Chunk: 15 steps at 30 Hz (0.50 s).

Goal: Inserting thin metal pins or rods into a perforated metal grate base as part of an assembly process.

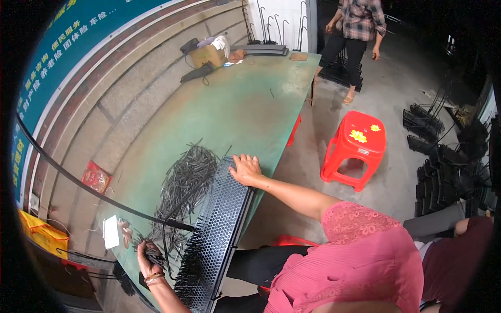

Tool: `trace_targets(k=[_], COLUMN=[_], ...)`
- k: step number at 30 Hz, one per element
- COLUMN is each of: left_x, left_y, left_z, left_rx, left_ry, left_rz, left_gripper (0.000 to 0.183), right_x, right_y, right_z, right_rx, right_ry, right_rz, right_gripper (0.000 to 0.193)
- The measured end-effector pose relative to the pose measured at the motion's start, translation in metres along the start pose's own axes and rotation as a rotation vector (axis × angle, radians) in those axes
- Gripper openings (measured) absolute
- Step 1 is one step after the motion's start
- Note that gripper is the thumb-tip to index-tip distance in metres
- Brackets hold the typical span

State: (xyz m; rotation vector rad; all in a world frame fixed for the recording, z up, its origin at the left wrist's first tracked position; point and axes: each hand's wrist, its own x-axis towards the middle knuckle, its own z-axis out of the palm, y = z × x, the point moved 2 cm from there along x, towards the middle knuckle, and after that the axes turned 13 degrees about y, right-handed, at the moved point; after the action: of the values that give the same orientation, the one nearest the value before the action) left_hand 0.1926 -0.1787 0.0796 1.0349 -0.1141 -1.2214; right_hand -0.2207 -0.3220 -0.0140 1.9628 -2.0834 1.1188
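A long perforated metal tray (221, 208) lies slanted along the table's near edge. Many thin black strips stand upright in its holes at the near end. My right hand (247, 169) rests on the tray's far end with its fingers spread, holding nothing. Left of the tray spreads a loose pile of black strips (189, 177). My left hand (148, 261), with a bracelet at the wrist, is at the pile's near end, its fingers curled around a few dark strips. A long black curved rod (104, 197) reaches from the left to the tray.
The green tabletop (235, 99) carries a cardboard box (207, 55) with cloths at its far end. A white card (111, 232) lies at the left edge. A red stool (360, 141) stands right, beyond it a person in plaid (360, 21). Black metal parts (438, 177) are stacked far right.
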Motion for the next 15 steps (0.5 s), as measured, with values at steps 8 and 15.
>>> trace_targets(k=[8, 15], left_x=[-0.013, -0.023], left_y=[-0.007, -0.006], left_z=[0.004, 0.006], left_rx=[-0.027, -0.068], left_ry=[-0.016, 0.004], left_rz=[-0.03, -0.03], left_gripper=[0.009, 0.009], right_x=[0.001, 0.001], right_y=[0.0, 0.001], right_z=[0.0, 0.001], right_rx=[-0.005, -0.019], right_ry=[0.005, 0.018], right_rz=[-0.005, -0.021], right_gripper=[0.047, 0.045])
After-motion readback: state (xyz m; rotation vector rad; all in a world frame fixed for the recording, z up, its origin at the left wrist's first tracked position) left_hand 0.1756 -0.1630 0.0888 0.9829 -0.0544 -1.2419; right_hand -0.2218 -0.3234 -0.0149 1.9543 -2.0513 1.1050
